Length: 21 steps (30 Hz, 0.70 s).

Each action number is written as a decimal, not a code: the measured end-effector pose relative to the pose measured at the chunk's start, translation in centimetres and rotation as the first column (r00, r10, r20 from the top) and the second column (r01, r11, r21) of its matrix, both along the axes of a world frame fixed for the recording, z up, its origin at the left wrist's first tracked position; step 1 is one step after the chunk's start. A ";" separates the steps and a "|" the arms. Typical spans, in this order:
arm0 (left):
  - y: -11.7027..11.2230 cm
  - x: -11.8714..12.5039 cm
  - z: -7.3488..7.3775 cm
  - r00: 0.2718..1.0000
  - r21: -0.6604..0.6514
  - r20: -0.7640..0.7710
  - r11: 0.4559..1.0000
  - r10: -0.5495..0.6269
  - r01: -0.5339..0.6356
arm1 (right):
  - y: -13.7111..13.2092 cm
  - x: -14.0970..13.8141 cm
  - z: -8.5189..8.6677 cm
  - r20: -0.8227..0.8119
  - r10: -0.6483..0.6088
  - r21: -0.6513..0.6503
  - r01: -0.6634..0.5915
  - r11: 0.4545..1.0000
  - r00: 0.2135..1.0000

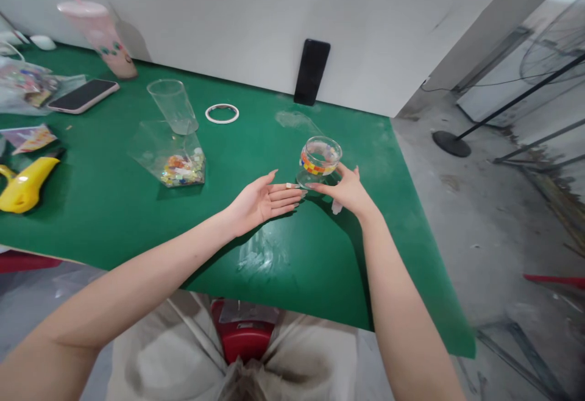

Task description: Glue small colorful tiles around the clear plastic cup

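Observation:
My right hand [345, 191] grips a clear glass jar [319, 163] low on its side, with thumb and fingers around it. A band of small orange, yellow, red and white mosaic tiles runs around the jar below its rim. The jar leans slightly. My left hand [267, 201] lies palm up with fingers stretched out, its tips close to the jar's base. A tiny white piece [289, 186] rests on its index finger; I cannot make out exactly what it is. Something whitish [337, 206] shows under my right hand, mostly hidden.
An open clear bag of small colourful tiles [183, 170] lies left of my left hand. Behind it stand a clear plastic cup [176, 108] and a white ring [222, 113]. A black phone [311, 72] leans on the wall. Farther left are a yellow tool [27, 186], another phone [85, 96] and a pink tumbler [103, 38].

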State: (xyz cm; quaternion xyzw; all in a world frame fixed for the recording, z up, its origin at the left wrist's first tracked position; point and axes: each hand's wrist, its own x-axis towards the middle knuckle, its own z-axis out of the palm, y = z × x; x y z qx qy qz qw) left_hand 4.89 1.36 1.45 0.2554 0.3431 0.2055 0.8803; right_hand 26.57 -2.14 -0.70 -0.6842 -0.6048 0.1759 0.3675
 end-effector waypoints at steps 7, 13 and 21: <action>0.5 -0.1 -0.3 0.999 0.038 -0.030 0.999 0.013 -0.012 | 0.5 -0.6 -0.7 -0.023 -0.028 -0.068 0.026 0.997 0.999; 0.6 0.0 -0.3 0.998 0.039 -0.057 0.999 0.002 0.001 | 0.9 -0.7 -1.1 -0.077 -0.008 -0.008 0.007 1.000 0.997; 1.0 -0.5 0.0 0.998 0.049 -0.049 0.998 0.029 -0.027 | -0.3 -0.7 -0.5 -0.189 0.003 0.197 0.035 0.980 0.982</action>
